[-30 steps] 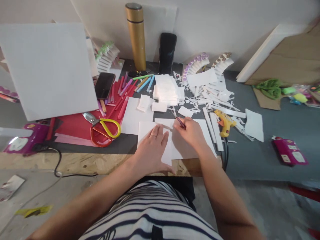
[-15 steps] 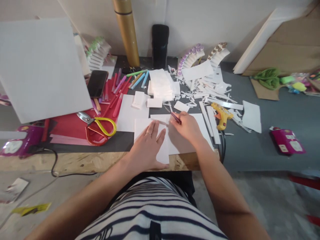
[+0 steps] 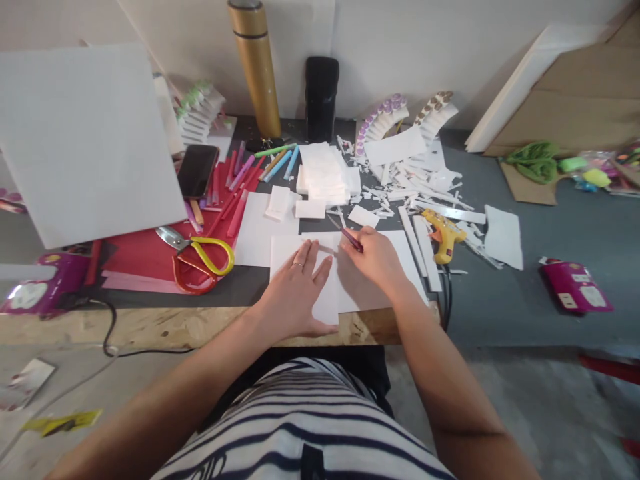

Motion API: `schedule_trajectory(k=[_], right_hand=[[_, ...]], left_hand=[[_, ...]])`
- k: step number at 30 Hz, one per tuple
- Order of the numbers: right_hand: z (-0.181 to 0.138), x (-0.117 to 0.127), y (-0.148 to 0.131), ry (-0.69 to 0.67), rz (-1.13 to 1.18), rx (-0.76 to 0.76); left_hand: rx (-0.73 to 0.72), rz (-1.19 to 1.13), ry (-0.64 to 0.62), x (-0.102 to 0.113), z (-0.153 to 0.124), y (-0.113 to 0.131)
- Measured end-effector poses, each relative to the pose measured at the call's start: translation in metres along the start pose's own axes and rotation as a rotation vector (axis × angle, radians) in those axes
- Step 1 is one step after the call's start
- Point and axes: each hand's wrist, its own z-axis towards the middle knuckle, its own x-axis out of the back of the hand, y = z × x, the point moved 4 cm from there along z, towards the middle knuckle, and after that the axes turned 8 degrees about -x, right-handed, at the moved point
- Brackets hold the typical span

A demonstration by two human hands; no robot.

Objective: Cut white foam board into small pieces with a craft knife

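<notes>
My left hand [image 3: 297, 290] lies spread on a white foam sheet [image 3: 327, 303], pressing it flat near the table's front edge. This sheet overlaps a second white sheet [image 3: 373, 293] to its right. My right hand [image 3: 375, 260] rests over the second sheet, its fingers closed around a slim dark-red craft knife [image 3: 353, 240]. A thin greyish blade-like end points away and to the left; its exact tip is hard to make out among the white scraps. The knife is just right of the upper sheet's far right corner.
Scissors [image 3: 203, 263] lie left on red sheets [image 3: 135, 257]. Beyond my hands are stacked white pieces [image 3: 325, 177] and scraps [image 3: 400, 190]. A yellow glue gun [image 3: 444, 233] lies right, its cable over the edge. A gold bottle [image 3: 257, 73] and phone [image 3: 197, 172] are farther back.
The whole view has shifted slightly downward in the picture. Both hands and the sheets keep nearly the same places, and the knife remains in my right hand.
</notes>
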Motion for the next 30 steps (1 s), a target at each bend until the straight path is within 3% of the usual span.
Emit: schedule_trajectory(k=[18,30], right_hand=[[-0.001,0.002,-0.002,-0.033,-0.026,-0.027],[0.0,0.003,-0.003,-0.055,-0.045,-0.037]], left_hand=[[0.023,0.025,-0.003,-0.001,0.008,-0.008],[-0.099,0.068,0.021,0.016,0.008,-0.034]])
